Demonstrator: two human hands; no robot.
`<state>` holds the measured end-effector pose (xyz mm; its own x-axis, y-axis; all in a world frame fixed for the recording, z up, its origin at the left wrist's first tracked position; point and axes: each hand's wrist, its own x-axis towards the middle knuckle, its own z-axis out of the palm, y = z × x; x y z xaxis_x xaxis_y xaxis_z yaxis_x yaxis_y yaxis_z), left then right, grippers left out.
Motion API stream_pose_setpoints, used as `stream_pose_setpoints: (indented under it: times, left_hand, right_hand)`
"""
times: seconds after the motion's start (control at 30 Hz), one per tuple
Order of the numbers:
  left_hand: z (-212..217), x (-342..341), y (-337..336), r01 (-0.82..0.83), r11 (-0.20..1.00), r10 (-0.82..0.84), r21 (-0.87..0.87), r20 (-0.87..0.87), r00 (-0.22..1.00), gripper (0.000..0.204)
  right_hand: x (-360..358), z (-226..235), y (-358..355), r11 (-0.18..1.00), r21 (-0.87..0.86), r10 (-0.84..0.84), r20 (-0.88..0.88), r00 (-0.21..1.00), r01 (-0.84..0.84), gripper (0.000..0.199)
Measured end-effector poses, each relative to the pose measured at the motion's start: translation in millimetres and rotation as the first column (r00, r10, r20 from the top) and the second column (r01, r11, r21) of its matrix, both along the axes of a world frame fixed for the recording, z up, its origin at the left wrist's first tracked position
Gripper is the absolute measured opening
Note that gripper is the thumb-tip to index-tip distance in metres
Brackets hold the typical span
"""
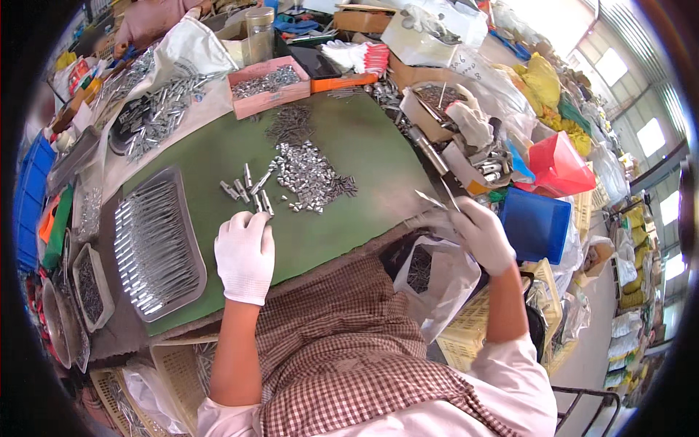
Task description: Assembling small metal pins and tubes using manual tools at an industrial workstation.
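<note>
My left hand [245,255], in a white glove, rests knuckles-up on the green mat [349,153], fingers curled right below a short row of metal tubes [247,191]. What it may hold is hidden. My right hand [480,234], also gloved, hovers past the mat's right edge above an open clear plastic bag [433,280], pinching a small metal piece [429,199]. A heap of small shiny metal parts [309,175] lies in the mat's middle, beyond the left hand.
A grey tray [156,244] of aligned metal rods sits left of my left hand. A pink box [268,86] of screws stands at the back. A blue bin [537,224], a red bag [559,166] and yellow crates [473,328] crowd the right.
</note>
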<state>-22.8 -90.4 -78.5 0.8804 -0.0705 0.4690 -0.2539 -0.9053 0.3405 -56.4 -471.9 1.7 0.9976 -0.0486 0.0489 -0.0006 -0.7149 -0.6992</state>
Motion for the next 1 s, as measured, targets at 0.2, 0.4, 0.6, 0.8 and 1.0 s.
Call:
stream_pose_setpoints:
  times: [0.2, 0.4, 0.6, 0.8, 1.0]
  left_hand:
    - [-1.2, 0.2, -7.6, 0.038, 0.999, -0.038, 0.001, 0.081, 0.996, 0.011]
    - [-8.6, -3.4, -1.9, -0.031, 0.999, 0.031, -0.013, 0.017, 0.999, 0.018]
    - [-6.5, -11.7, -5.8, -0.041, 0.989, 0.054, -0.139, 0.090, 0.995, 0.026]
    - [40.1, -21.5, -14.3, 0.204, 0.977, -0.208, 0.064, 0.069, 0.976, 0.033]
    - [17.4, -6.1, -53.7, 0.456, 0.890, -0.455, -0.007, -0.068, 0.888, 0.030]
  right_hand:
    - [121.4, -68.2, 64.7, 0.974, -0.193, 0.001, 0.527, 0.850, 0.119, 0.018]
    - [139.7, -92.6, 82.8, 0.913, -0.385, 0.094, 0.523, 0.847, 0.136, 0.012]
    - [124.7, -70.3, 72.3, 0.985, -0.167, 0.071, 0.649, 0.758, 0.051, 0.021]
    - [72.1, -41.5, 77.5, 0.982, 0.014, 0.161, 0.483, 0.861, -0.191, 0.024]
    - [49.2, -47.1, 90.6, 0.868, 0.300, 0.334, 0.240, 0.912, -0.396, 0.019]
